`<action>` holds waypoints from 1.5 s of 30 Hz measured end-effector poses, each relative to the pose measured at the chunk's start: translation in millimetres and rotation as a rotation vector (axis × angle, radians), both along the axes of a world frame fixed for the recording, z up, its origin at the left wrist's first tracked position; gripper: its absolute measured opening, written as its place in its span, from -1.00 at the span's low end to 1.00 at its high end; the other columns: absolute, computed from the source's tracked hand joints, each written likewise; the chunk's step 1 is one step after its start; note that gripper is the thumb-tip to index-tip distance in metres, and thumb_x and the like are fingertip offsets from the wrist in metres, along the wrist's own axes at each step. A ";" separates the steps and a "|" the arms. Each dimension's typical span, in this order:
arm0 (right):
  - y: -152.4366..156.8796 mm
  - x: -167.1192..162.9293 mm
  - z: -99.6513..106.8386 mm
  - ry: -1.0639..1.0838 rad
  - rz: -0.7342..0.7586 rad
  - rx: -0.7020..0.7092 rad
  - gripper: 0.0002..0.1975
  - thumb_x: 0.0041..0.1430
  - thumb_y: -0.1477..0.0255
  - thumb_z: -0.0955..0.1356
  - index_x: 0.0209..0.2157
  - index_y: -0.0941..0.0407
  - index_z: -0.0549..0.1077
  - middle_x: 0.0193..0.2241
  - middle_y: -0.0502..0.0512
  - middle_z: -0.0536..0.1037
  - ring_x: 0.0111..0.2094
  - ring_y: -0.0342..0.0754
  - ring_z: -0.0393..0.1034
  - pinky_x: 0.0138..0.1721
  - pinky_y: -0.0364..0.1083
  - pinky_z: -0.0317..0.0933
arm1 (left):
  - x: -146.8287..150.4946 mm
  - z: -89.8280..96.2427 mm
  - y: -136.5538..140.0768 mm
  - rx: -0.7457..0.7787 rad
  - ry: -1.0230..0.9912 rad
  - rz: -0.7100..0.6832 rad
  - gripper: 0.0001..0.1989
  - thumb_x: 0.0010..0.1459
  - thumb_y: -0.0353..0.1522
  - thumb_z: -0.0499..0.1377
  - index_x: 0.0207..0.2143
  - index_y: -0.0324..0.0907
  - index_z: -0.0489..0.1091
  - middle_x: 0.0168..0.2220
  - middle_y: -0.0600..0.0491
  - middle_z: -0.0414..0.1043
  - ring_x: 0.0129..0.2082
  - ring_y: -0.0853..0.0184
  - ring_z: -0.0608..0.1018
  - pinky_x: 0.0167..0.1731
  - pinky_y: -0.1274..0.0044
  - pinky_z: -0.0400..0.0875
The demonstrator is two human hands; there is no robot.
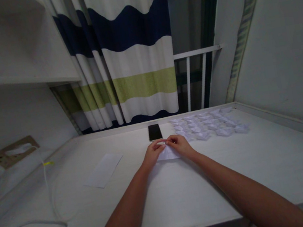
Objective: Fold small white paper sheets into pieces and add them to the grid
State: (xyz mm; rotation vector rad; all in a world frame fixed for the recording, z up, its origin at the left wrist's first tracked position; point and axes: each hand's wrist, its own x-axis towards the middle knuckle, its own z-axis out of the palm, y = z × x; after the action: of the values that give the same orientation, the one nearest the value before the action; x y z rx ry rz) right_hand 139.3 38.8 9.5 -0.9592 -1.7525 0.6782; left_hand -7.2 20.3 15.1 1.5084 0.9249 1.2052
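Two hands: both mine, meeting at the middle of the desk (183,201), arms stretched forward.
Left hand (152,152): fingers closed together, pinching the upper left edge of the small paper piece (169,154).
Right hand (180,145): fingers closed together, pinching the upper right edge of the same piece; my fingertips from both sides nearly touch.
Paper piece: white, partly folded, lying flat on the desk under my hands, just in front of the phone (154,132).
Phone: dark screen, face up, just beyond my fingers, not touched.
Folded papers (208,124): many small white ones laid in rows to the right of the phone, near my right hand, apart from it.
Flat sheet (103,170): white, unfolded, well to the left of my left hand.
Cable (47,185): white, trailing over the desk's left side.
Curtain (132,51): striped, hanging behind the desk.
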 end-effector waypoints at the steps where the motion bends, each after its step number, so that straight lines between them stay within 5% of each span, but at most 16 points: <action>1: -0.2 0.0 0.1 -0.006 -0.003 0.005 -0.80 -0.05 0.36 0.27 -0.55 0.20 0.42 -0.64 0.00 0.40 -0.58 -0.19 0.22 -0.54 -0.21 0.04 | -0.1 -0.3 -0.5 -0.014 0.003 -0.002 -0.61 -0.19 -0.25 0.21 -0.25 -0.23 0.33 -0.51 0.10 0.42 -0.51 0.43 0.40 -0.47 0.61 0.22; 5: -1.5 -0.7 1.5 -0.018 -0.004 -0.007 -0.81 -0.06 0.36 0.28 -0.56 0.20 0.42 -0.62 0.02 0.43 -0.57 -0.18 0.24 -0.53 -0.21 0.06 | -1.2 -3.5 0.8 -0.075 -0.011 0.029 -0.53 -0.22 -0.27 0.23 -0.20 -0.19 0.23 -0.57 0.15 0.38 -0.58 0.45 0.38 -0.54 0.63 0.18; 13: -0.9 -0.5 2.9 0.015 0.031 -0.090 -0.82 -0.11 0.38 0.31 -0.54 0.21 0.46 -0.60 0.05 0.47 -0.55 -0.15 0.27 -0.51 -0.19 0.09 | -2.9 -9.1 11.2 -0.081 0.101 0.017 -0.70 -0.26 -0.21 0.23 -0.55 -0.29 0.37 -0.61 0.10 0.35 -0.58 0.45 0.35 -0.53 0.60 0.15; 22: -1.1 -0.8 4.1 0.107 0.091 -0.226 -0.77 -0.16 0.31 0.32 -0.54 0.21 0.47 -0.59 0.04 0.48 -0.54 -0.14 0.28 -0.50 -0.18 0.09 | -4.5 -6.5 10.2 -0.077 0.144 0.046 -0.71 -0.28 -0.20 0.23 -0.63 -0.29 0.36 -0.67 0.14 0.30 -0.61 0.47 0.29 -0.57 0.61 0.09; 45: -5.4 -5.0 4.3 0.030 0.063 -0.056 -0.82 -0.08 0.37 0.26 -0.60 0.18 0.36 -0.66 -0.06 0.34 -0.59 -0.22 0.16 -0.54 -0.21 0.02 | -3.8 -8.5 7.1 -0.127 0.170 -0.026 -0.66 -0.34 -0.18 0.25 -0.60 -0.30 0.35 -0.71 0.17 0.24 -0.72 0.53 0.22 -0.69 0.63 0.00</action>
State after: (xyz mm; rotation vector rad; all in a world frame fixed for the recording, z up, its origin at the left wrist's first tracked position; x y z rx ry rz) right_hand 134.3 33.4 13.9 -0.9299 -1.7521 0.7817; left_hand -11.0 27.4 6.6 1.5330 1.0704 0.9918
